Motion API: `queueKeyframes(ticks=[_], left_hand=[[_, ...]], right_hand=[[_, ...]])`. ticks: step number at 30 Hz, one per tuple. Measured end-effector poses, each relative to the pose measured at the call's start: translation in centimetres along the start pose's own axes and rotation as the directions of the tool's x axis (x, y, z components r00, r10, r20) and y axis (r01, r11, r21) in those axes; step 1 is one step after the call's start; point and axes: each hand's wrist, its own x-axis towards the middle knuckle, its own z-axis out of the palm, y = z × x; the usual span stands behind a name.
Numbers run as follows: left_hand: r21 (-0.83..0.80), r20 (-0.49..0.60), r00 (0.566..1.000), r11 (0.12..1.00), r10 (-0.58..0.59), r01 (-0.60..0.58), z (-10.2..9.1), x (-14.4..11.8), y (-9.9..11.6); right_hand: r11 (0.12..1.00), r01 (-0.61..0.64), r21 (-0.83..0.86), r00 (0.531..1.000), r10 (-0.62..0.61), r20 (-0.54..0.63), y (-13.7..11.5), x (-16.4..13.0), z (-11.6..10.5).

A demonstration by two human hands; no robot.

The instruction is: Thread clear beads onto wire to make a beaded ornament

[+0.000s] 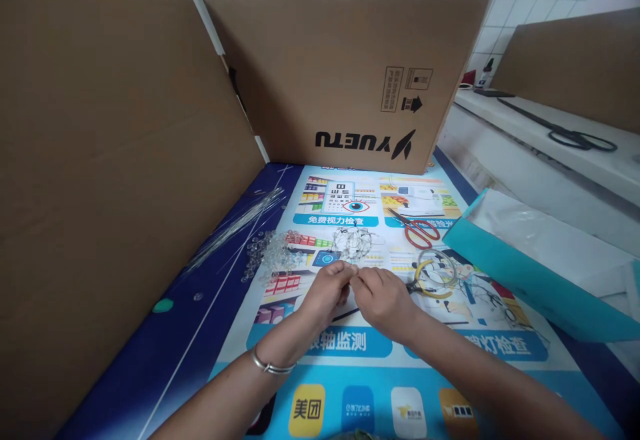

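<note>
cardboard box point(345, 73): YUETU upside down | poster mat point(350, 360): 免费视力检查, 美团

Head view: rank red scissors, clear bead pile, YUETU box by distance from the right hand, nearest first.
From the right hand:
1. Red scissors, just beyond it, slightly right.
2. Clear bead pile, across to the left, past the left hand.
3. YUETU box, upright at the mat's far edge.

Bright, even light; edges warped

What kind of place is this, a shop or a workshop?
Probably a small handcraft workbench: clear beads and thin wires lie on a printed poster mat, red scissors nearby, cardboard screens walling the spot.
</note>
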Motion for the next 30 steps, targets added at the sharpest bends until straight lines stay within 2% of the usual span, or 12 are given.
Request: queueKeyframes(ticks=[4, 11, 17, 21, 26, 28, 30], left_hand=[[0.055, -0.029, 0.999, 0.998, 0.014, -0.013, -0.3, 0.3, -0.2], [0.205, 0.012, 1.000, 0.978, 0.022, -0.024, 0.3, -0.1, -0.3], [0.406, -0.010, 0.991, 0.906, 0.137, -0.121, 0.3, 0.4, -0.6], [0.532, -0.039, 0.955, 0.815, 0.294, -0.229, 0.1, 0.6, -0.2], [0.658, -0.063, 0.899, 0.695, 0.434, -0.289, -0.1, 0.5, -0.1], [0.753, -0.042, 0.851, 0.576, 0.524, -0.318, -0.3, 0.4, -0.4], [0.852, 0.016, 0.794, 0.408, 0.608, -0.329, -0.5, 0.4, -0.8]], right_hand=[[1.000, -0.018, 0.004, 1.000, 0.018, 0.006, 0.5, 0.0, 0.8], [0.997, -0.082, -0.011, 0.995, 0.082, 0.055, 1.4, 0.3, 1.3], [0.980, -0.197, -0.038, 0.968, 0.201, 0.148, 1.9, 0.7, 1.2], [0.966, -0.257, -0.024, 0.948, 0.257, 0.189, 1.8, 1.1, 0.8], [0.960, -0.278, -0.024, 0.925, 0.274, 0.262, 1.7, 1.3, 0.2], [0.957, -0.291, -0.020, 0.915, 0.284, 0.287, 1.7, 1.4, 0.1], [0.952, -0.304, -0.019, 0.905, 0.295, 0.307, 1.7, 1.3, 0.1]])
